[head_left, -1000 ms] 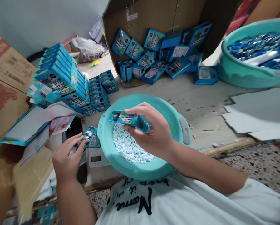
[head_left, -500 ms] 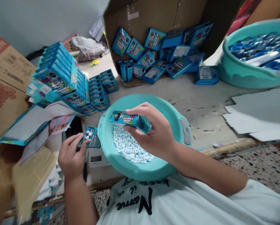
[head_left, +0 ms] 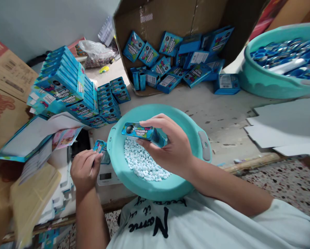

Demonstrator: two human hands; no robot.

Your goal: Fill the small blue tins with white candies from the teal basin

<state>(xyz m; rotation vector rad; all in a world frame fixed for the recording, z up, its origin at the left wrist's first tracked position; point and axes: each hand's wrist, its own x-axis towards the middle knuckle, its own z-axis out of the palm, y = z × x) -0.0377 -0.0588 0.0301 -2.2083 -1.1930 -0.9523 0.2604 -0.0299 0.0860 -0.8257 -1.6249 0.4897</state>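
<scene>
My right hand (head_left: 170, 145) grips a flat blue candy box (head_left: 139, 130) lettered "Caramelo Macizo" between thumb and fingers. It is held above the teal bowl (head_left: 155, 190), over a layer of small white candies (head_left: 144, 162). At the bowl's left side, my left hand (head_left: 86, 169) is closed, with thumb and fingertips pinched at the near end of another small blue box (head_left: 100, 146). That box stands on a white digital scale (head_left: 105, 177). Printing shows on its upper face, and no candies are visible there. My palm's contents are hidden.
Stacked blue display boxes (head_left: 64, 83) and rows of small boxes (head_left: 109, 100) stand at back left. A tipped cardboard carton (head_left: 175, 14) holds loose blue boxes. Another teal tub (head_left: 279, 83) with blue-wrapped pieces stands right, beyond white card sheets (head_left: 287, 124).
My left hand has shifted slightly right and its fingers have drawn together. The white candies seen at the small box's top no longer show. My right hand keeps its hold unchanged.
</scene>
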